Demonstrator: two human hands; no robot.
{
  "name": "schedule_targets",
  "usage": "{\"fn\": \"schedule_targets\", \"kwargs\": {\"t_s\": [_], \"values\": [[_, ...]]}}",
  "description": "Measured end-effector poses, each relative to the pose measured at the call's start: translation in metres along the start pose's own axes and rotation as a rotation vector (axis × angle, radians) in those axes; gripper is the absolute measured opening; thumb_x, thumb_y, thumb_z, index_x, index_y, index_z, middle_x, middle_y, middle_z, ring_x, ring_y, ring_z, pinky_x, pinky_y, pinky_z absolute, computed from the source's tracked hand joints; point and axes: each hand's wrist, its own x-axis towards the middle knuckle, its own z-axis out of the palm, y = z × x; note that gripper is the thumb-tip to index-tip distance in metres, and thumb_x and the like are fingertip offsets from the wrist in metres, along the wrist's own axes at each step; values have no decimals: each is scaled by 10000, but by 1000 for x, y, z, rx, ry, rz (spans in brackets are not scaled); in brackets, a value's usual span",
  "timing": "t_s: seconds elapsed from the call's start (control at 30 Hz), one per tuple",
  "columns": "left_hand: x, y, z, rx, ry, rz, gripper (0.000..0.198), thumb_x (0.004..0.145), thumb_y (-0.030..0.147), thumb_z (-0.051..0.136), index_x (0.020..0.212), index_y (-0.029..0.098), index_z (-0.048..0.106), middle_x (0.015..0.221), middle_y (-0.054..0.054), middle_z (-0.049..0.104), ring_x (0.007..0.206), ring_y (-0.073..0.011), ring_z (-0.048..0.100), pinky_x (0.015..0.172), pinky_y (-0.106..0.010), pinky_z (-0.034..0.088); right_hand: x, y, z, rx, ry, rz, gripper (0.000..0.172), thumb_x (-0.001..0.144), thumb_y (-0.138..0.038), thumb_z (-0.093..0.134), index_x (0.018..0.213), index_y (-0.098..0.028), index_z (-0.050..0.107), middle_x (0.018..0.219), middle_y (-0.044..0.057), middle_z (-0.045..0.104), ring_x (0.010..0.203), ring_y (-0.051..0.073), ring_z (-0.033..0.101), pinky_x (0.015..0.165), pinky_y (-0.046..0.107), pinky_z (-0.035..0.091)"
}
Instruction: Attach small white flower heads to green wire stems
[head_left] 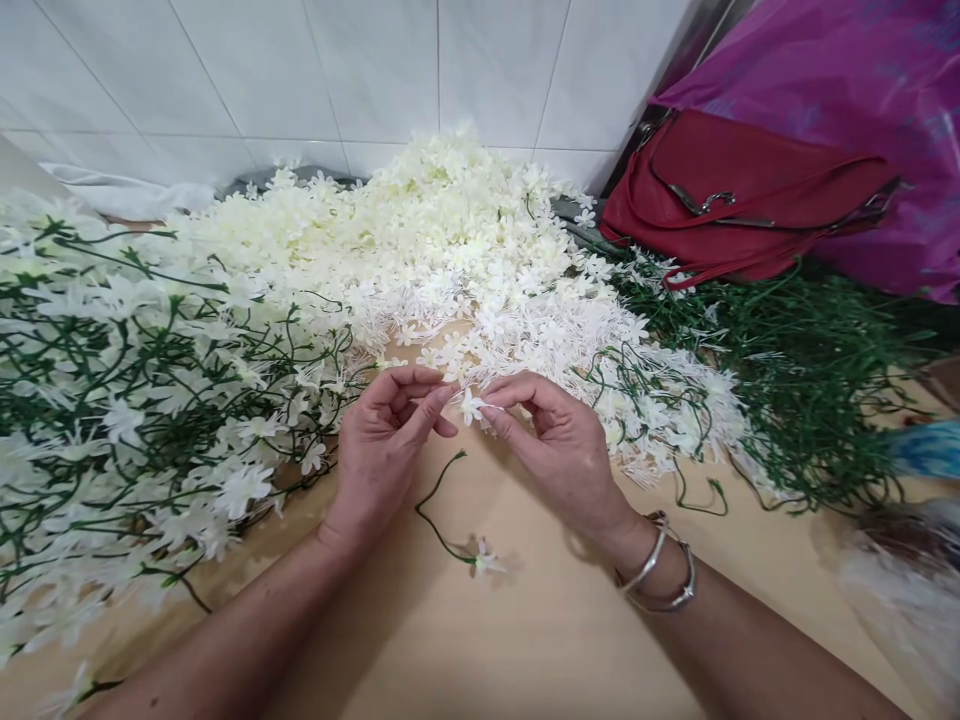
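Observation:
Both hands meet over the table, holding a small white flower [470, 406] between them. My left hand [394, 435] pinches its left side with thumb and forefinger. On the other side, my right hand [551, 440] pinches a white part of the same flower; silver bangles circle that wrist. Below the hands, a curved green stem [431, 520] with a white flower at its lower end [486, 562] lies on the tabletop [450, 650]. Just beyond the fingertips are loose white flower pieces [517, 330].
Cream flowers [450, 200] are heaped against the tiled wall [375, 70]. Flowers on green stems [150, 400] cover the left side. Green stems [795, 370] pile up at right, below a red handbag [757, 190] and a purple bag [840, 70]. Clear plastic [900, 580] lies at lower right.

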Motion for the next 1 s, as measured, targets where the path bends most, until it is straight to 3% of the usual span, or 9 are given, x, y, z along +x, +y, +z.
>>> {"fn": "schedule_targets", "kwargs": {"t_s": [0.23,0.47,0.63,0.7,0.8,0.9,1.0], "values": [[0,-3,-4,-20,4,-4,233,888,330,825,1003,180,690,988,-42,806,678,-104,736,571,-186,470,3,3,-1,-51,127,29,89,939,-159,695,912,-244,695,1142,61,737,1134,216,690,1044,429,517],[-4,0,-6,251,-27,158,159,1000,325,665,1089,200,706,1242,-80,743,752,-116,722,683,-246,542,5,1,-3,-67,144,33,82,942,-175,697,906,-246,678,1059,49,758,1052,205,707,986,408,532],[-5,-4,-11,575,-70,368,86,973,226,663,1013,201,735,1125,-67,674,704,-103,631,677,-254,544,7,1,-5,-69,177,66,62,929,-200,720,900,-243,687,1031,49,755,1016,209,706,958,403,543],[-5,-10,-14,689,-133,413,103,955,222,686,1038,205,745,1086,-62,654,689,-106,604,656,-252,527,7,2,-6,-68,182,69,58,929,-200,719,901,-240,688,1024,49,753,1013,209,704,959,403,541],[-4,-20,-18,793,-254,451,128,957,209,685,1064,223,754,1081,-64,646,820,-153,652,746,-274,541,7,4,-6,-79,176,69,56,925,-200,722,900,-236,687,1028,52,755,1015,211,704,970,406,535],[-3,-22,-16,805,-296,480,137,981,187,638,979,229,768,1010,-59,657,905,-183,656,800,-285,534,7,5,-7,-91,165,73,49,924,-208,729,904,-240,699,1034,49,760,1026,215,701,973,406,533],[-2,-15,-12,670,-224,432,123,971,231,669,951,241,790,965,-49,681,842,-172,641,752,-272,520,8,3,-6,-78,137,86,50,909,-215,752,879,-244,723,983,38,756,991,210,696,947,394,536]]}}
